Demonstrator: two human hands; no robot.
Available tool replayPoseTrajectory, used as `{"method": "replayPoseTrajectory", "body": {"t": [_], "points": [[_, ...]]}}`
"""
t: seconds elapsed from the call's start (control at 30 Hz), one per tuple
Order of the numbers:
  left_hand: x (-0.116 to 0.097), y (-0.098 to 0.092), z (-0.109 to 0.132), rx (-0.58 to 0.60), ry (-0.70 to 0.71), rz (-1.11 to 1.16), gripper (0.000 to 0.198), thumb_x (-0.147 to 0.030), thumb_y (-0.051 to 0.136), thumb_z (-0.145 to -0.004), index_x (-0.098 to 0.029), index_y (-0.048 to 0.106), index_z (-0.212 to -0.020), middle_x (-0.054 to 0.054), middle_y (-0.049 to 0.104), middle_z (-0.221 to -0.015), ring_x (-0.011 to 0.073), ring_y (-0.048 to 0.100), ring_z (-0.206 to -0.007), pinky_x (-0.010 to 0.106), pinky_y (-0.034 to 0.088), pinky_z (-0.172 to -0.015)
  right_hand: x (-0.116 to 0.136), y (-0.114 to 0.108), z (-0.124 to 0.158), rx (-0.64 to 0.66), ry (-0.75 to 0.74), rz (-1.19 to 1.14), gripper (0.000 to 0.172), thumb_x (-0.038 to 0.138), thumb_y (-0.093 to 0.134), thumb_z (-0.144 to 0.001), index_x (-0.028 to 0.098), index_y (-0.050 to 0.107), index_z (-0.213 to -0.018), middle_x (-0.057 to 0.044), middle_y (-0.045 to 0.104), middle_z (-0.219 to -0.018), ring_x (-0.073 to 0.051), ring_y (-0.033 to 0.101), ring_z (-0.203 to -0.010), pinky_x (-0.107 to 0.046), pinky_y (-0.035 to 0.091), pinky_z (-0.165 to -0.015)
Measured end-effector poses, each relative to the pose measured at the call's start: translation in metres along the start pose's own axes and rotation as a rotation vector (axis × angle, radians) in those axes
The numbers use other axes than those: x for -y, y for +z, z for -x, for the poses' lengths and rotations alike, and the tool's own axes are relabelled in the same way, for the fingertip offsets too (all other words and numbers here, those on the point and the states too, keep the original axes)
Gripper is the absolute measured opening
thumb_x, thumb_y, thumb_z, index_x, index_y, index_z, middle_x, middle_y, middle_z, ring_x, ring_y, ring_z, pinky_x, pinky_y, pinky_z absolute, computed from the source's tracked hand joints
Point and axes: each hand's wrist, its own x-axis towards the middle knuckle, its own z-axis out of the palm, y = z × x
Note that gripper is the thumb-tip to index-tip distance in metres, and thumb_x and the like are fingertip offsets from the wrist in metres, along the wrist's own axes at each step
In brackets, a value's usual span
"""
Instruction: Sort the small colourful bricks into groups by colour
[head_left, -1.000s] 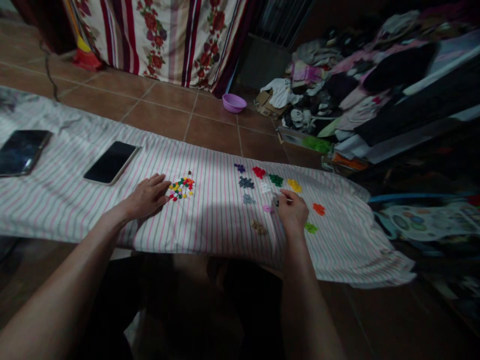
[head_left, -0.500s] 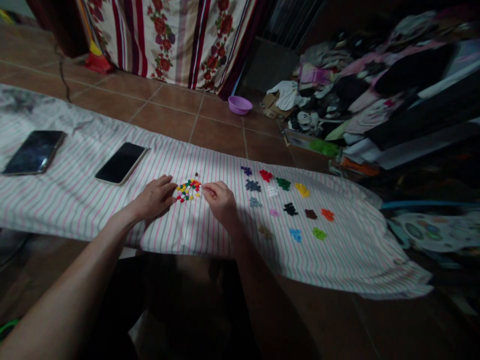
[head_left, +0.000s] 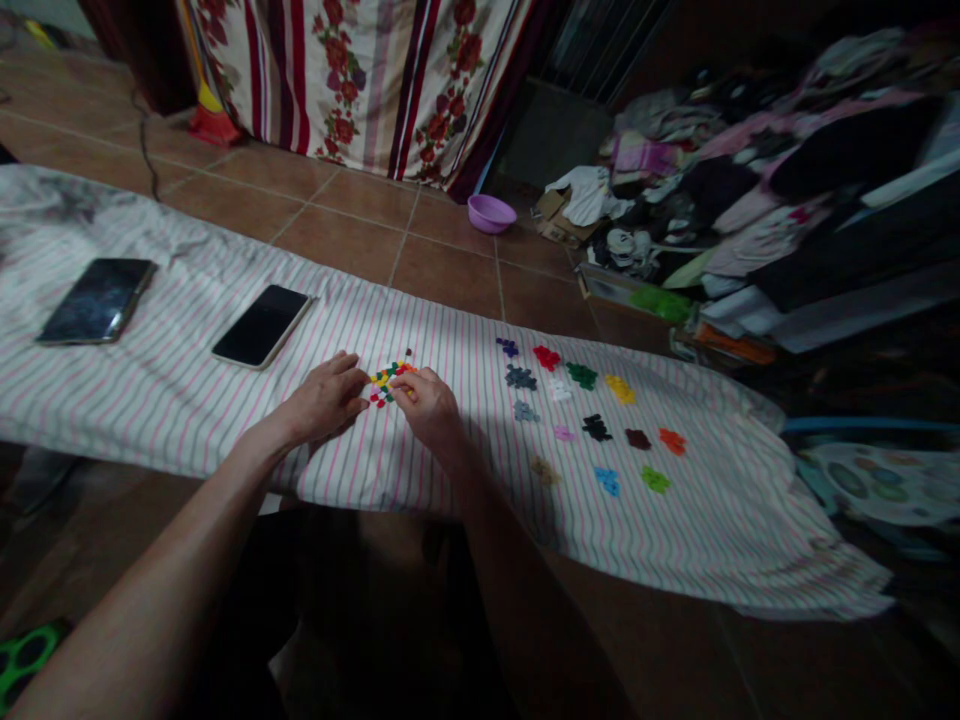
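Observation:
A mixed heap of small coloured pieces [head_left: 381, 384] lies on the striped cloth [head_left: 360, 450] between my hands. My left hand [head_left: 328, 398] rests flat at the heap's left edge, fingers stretched out. Over the heap's right side, my right hand [head_left: 430, 410] has thumb and fingertips pinched together; whatever is between them is too small to make out. To the right, pieces lie in separate one-colour piles, among them red [head_left: 546, 357], dark green [head_left: 582, 375], yellow [head_left: 620, 389], black [head_left: 597, 428], orange [head_left: 672, 441] and light blue [head_left: 607, 481]. One dark piece [head_left: 409, 352] sits behind the heap.
Two dark-screened devices, a phone [head_left: 262, 327] and a larger one [head_left: 97, 300], lie on the cloth at left. On the tiled floor behind are a purple basin [head_left: 491, 213] and a red broom [head_left: 214, 125]. Heaped clothes [head_left: 720, 180] fill the right side.
My right hand has moved left, from the heap's right edge to over its pieces, covering part of them. My left hand stays beside the heap. The whole view has shifted slightly.

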Motion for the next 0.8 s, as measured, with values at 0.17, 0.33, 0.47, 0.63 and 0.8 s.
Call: {"method": "replayPoseTrajectory", "body": {"t": [0.17, 0.33, 0.47, 0.63, 0.8], "points": [[-0.003, -0.001, 0.000, 0.024, 0.027, -0.013, 0.033, -0.032, 0.045, -0.090, -0.019, 0.063, -0.114, 0.013, 0.059, -0.118, 0.0273, 0.050, -0.118, 0.046, 0.043, -0.102, -0.005, 0.000, -0.005, -0.060, -0.005, -0.005, 0.021, 0.020, 0.051, -0.091, 0.022, 0.072, -0.094, -0.004, 0.064, -0.090, -0.017, 0.061, -0.088, -0.028, 0.047, -0.084], [-0.007, -0.002, -0.003, 0.013, 0.024, -0.041, 0.034, -0.030, 0.042, -0.089, -0.019, 0.064, -0.114, 0.011, 0.059, -0.111, 0.0251, 0.053, -0.110, 0.043, 0.046, -0.098, -0.009, 0.000, -0.008, -0.101, 0.035, 0.031, 0.027, 0.018, 0.047, -0.091, 0.022, 0.072, -0.098, -0.005, 0.063, -0.093, -0.017, 0.061, -0.088, -0.028, 0.047, -0.085], [-0.006, 0.002, -0.004, 0.005, 0.014, -0.042, 0.035, -0.029, 0.043, -0.088, -0.018, 0.065, -0.113, 0.012, 0.059, -0.107, 0.0267, 0.053, -0.108, 0.045, 0.047, -0.095, -0.005, 0.003, -0.009, -0.069, 0.055, 0.066, 0.023, 0.020, 0.053, -0.089, 0.024, 0.073, -0.099, -0.004, 0.061, -0.093, -0.016, 0.060, -0.090, -0.026, 0.046, -0.083], [-0.003, 0.006, -0.003, -0.030, 0.033, -0.032, 0.038, -0.024, 0.039, -0.089, -0.017, 0.065, -0.115, 0.014, 0.059, -0.111, 0.0269, 0.054, -0.108, 0.048, 0.045, -0.100, 0.005, 0.005, -0.013, -0.030, 0.138, 0.109, 0.020, 0.019, 0.055, -0.088, 0.024, 0.072, -0.098, -0.003, 0.061, -0.095, -0.015, 0.059, -0.086, -0.025, 0.045, -0.078], [-0.002, 0.004, -0.003, -0.037, 0.047, -0.005, 0.037, -0.027, 0.039, -0.090, -0.016, 0.066, -0.112, 0.015, 0.059, -0.114, 0.0278, 0.054, -0.110, 0.048, 0.045, -0.100, 0.006, 0.005, -0.016, -0.019, 0.167, 0.132, 0.016, 0.020, 0.057, -0.089, 0.022, 0.072, -0.094, -0.004, 0.061, -0.090, -0.016, 0.059, -0.086, -0.026, 0.044, -0.078]]}}
